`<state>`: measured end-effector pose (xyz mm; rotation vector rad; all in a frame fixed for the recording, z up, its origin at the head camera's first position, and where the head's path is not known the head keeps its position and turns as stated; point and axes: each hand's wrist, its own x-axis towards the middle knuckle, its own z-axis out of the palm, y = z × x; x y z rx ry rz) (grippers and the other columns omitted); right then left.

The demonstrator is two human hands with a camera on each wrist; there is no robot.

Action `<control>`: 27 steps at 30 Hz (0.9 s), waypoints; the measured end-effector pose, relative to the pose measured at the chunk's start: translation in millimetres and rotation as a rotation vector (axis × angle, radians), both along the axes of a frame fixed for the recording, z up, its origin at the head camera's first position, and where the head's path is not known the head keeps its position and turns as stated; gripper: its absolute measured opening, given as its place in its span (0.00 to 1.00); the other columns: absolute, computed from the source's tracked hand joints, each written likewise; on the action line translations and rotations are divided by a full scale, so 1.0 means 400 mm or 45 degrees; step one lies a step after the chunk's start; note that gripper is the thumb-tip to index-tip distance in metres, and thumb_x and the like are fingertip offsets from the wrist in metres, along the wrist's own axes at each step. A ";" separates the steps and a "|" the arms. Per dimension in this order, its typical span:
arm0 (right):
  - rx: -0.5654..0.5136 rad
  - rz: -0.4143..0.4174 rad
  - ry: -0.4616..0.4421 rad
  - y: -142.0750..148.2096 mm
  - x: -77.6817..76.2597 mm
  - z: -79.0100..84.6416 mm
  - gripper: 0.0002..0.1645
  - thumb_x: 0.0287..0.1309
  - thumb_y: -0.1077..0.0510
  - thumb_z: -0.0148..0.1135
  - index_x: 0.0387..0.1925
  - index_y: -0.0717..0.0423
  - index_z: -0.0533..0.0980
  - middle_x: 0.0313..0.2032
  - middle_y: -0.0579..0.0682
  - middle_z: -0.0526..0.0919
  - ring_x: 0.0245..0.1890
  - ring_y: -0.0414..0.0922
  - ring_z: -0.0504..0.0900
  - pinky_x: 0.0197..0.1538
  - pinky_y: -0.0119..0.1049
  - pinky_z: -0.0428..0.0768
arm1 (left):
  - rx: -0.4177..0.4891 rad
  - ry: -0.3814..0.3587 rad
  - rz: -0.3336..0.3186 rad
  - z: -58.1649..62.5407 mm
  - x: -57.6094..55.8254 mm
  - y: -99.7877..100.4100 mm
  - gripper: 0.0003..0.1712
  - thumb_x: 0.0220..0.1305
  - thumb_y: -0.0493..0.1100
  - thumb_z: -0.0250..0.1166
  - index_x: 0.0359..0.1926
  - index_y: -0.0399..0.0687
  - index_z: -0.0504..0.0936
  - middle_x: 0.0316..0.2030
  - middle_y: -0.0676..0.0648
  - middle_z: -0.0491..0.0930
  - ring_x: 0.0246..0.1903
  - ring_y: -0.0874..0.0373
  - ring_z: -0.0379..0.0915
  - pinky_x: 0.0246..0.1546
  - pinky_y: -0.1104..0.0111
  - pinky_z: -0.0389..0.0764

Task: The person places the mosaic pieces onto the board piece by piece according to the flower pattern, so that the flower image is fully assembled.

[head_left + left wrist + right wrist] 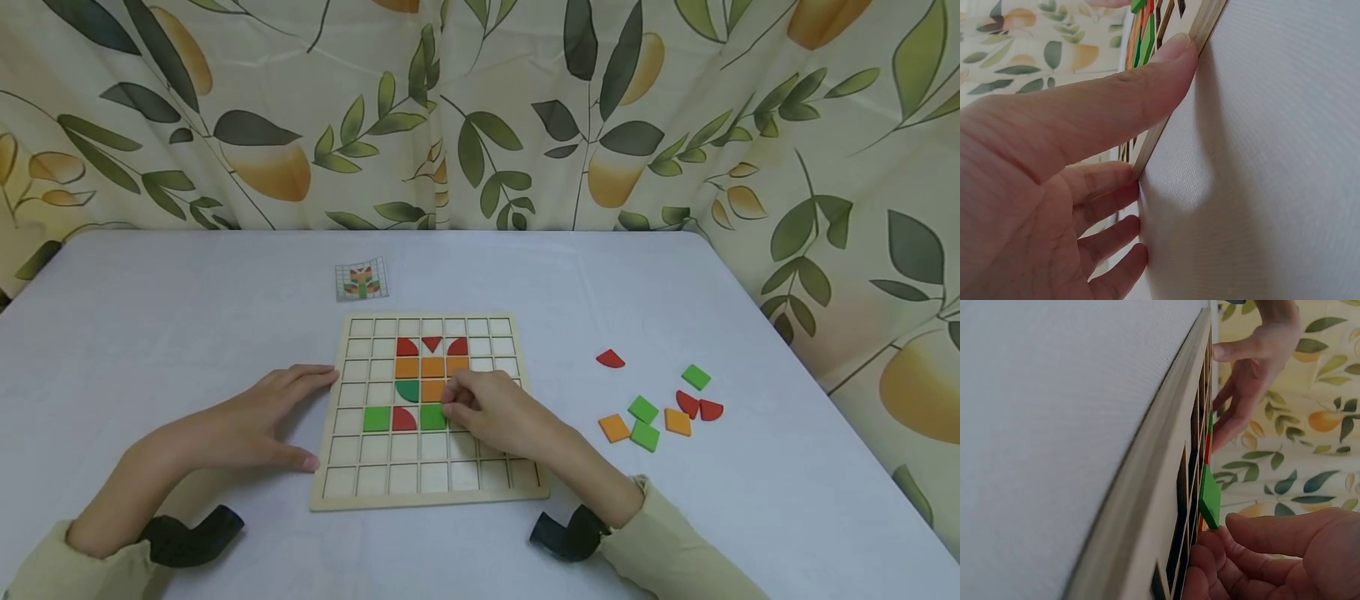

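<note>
A wooden grid board [429,504] lies on the table with red, orange and green tiles in its cells. My left hand [238,423] rests at the board's left edge, thumb and fingers spread and touching the rim [1207,31]. With curled fingers, my right hand [498,412] pinches a green square tile [432,417] by its right edge, below the orange tiles. Seen from the right wrist, that green square tile [1210,497] tilts up from the board, its raised corner at the index fingertip [1215,540]. My hand hides the cells to its right.
Right of the board lie loose tiles: green squares [696,377], orange squares [614,428] and red quarter-rounds [611,358]. Beyond the board's far edge sits a small pattern card [362,279]. A floral curtain [480,117] hangs behind the white-covered table [225,292].
</note>
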<state>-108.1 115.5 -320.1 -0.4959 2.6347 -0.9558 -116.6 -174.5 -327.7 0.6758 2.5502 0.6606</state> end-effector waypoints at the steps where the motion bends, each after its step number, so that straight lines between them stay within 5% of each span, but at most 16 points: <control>1: 0.002 -0.002 -0.002 0.000 0.000 0.000 0.02 0.60 0.60 0.59 0.34 0.55 0.76 0.23 0.45 0.75 0.26 0.41 0.71 0.28 0.27 0.70 | -0.002 -0.002 0.004 0.000 0.000 0.000 0.59 0.42 0.64 0.70 0.71 0.50 0.52 0.70 0.41 0.50 0.68 0.39 0.43 0.60 0.39 0.57; 27: -0.054 0.028 0.010 0.027 -0.006 0.030 0.07 0.61 0.60 0.57 0.40 0.56 0.78 0.31 0.45 0.80 0.32 0.39 0.75 0.37 0.29 0.76 | 0.018 -0.002 -0.002 -0.005 -0.002 -0.003 0.59 0.42 0.63 0.71 0.71 0.49 0.53 0.70 0.41 0.50 0.67 0.39 0.43 0.60 0.39 0.58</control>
